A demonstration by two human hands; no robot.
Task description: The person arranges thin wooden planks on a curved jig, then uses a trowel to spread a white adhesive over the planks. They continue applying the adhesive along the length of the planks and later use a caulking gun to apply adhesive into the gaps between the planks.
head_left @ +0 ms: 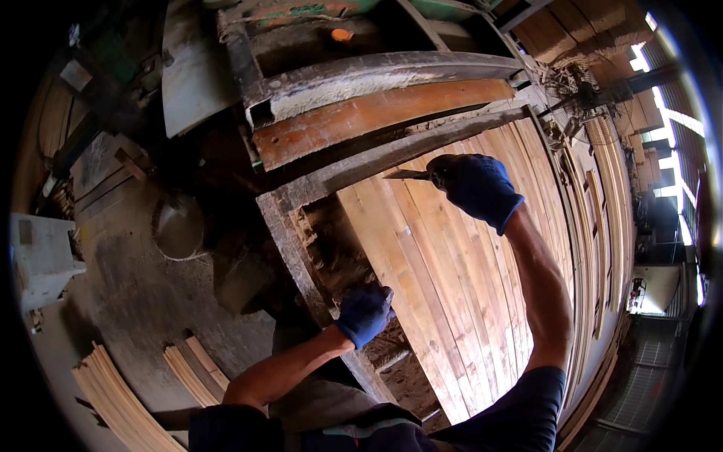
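Observation:
A panel of pale wooden boards (444, 256), laid side by side, fills the middle of a rough metal frame (331, 179). Over its far part is my right hand (478, 184), in a blue glove and closed round a scraper-like tool (407, 174). The tool's flat dark blade points left, and its handle is mostly hidden in the fist. Also gloved in blue, my left hand (363, 315) has its fingers curled at the panel's near left edge. What those fingers grip, if anything, is hidden.
Beyond the frame runs an orange-brown beam (376, 117). A dark gap with debris (331, 233) lies left of the panel. Long wooden strips (124, 399) lie on the floor at lower left, and more strips (606, 218) are stacked at right. A bucket (179, 228) stands left.

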